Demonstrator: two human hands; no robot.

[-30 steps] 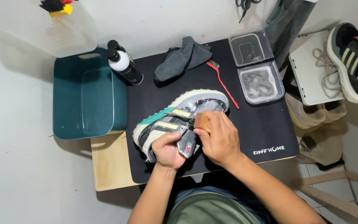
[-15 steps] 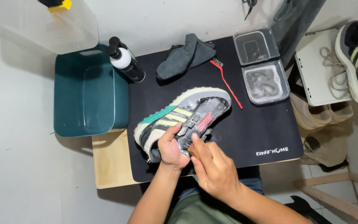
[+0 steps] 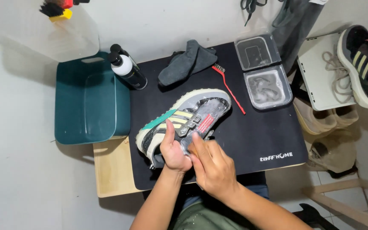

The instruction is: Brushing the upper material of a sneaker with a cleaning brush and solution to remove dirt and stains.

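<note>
A grey sneaker (image 3: 196,111) with yellow stripes, a green band and red straps lies tilted on its side on a black mat (image 3: 260,136). My left hand (image 3: 173,150) grips it at the heel end, thumb over the collar. My right hand (image 3: 213,167) is closed around a small brown-handled brush (image 3: 192,149), pressed against the shoe's near side just beside my left hand. My fingers hide most of the brush. The shoe's toe is covered in white foam.
A teal tub (image 3: 88,102) stands at the left, with a black pump bottle (image 3: 126,70) beside it. A grey cloth (image 3: 187,61), a red-handled brush (image 3: 231,89) and two clear containers (image 3: 265,70) lie at the back. Another sneaker (image 3: 363,64) rests at the right.
My right hand has moved with the brush from the shoe's toe end down to its near side by the heel. The left hand keeps its hold on the shoe.
</note>
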